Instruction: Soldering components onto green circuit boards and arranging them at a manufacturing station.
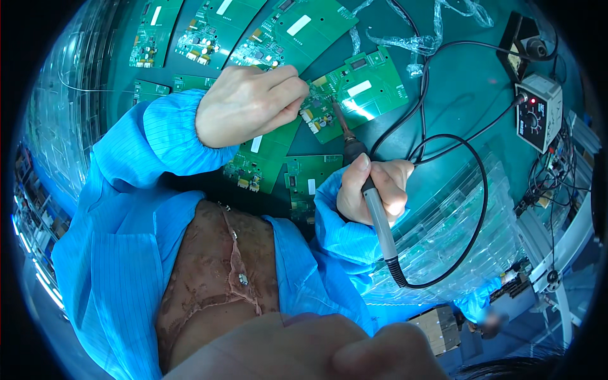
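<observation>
Presently at the right hand: grip clamped on the grey handle of a soldering iron, thumb and fingers wrapped near its dark collar
Iron tip: pointing up and away from the person, over the component-crowded end of the work board; actual contact cannot be told
Work board: green, on the desk beyond the right hand, lying at a slant, a white label on its face
Left hand: grip drawn together, fingers curled in beside the left edge of the work board; whether anything is pinched cannot be told
Upper boards: three further green boards fanned out beyond the left hand, each with a white label
Near boards: more green boards close to the person's body, partly hidden by the left arm
Control box: at the right, pale casing, dark front with a knob and a lit red lamp
Black cable: leaves the rear of the soldering iron and loops widely to the right
Clear trays: at the lower right of the desk, transparent plastic
Crumpled plastic strip: beyond the work board, clear and twisted
</observation>
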